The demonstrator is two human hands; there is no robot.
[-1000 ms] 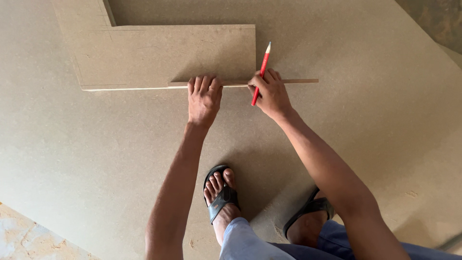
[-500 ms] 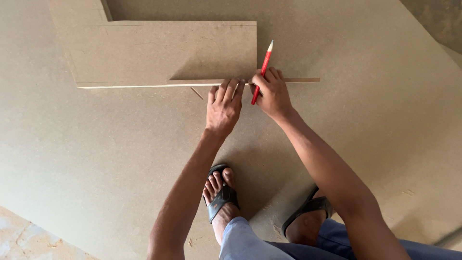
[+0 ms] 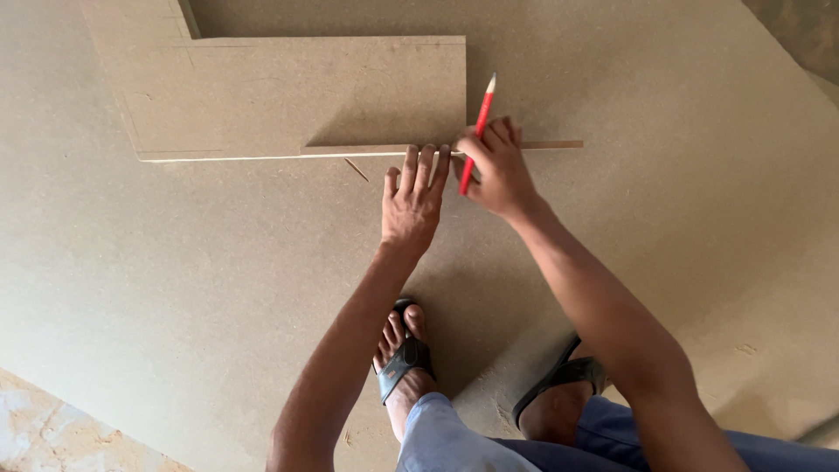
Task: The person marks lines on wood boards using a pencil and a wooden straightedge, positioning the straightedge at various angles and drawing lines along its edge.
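Two hands work at the near edge of a cut fibreboard panel (image 3: 297, 92) that lies flat on the big fibreboard sheet (image 3: 175, 288) we stand on. Along that edge runs a thin wooden strip (image 3: 542, 144), its right end sticking out past the panel's right corner. Our left hand (image 3: 412, 203) lies flat, fingers straight and slightly spread, the tips touching the strip just left of that corner. Our right hand (image 3: 498, 170) is curled over the strip beside it, pinching a red pencil (image 3: 476, 131) between thumb and fingers; the pencil stands tilted, its sharpened end pointing up and away from the sheet.

We judge the work as setting the strip before marking: strip and panel edge look lined up, yet we see no fresh pencil line along it, and the lead is off the board, so any marking is left to do. One faint short stroke (image 3: 356, 170) shows on the sheet left of our left hand. Both arms reach forward, nearly straight, over our sandalled feet (image 3: 402, 354).
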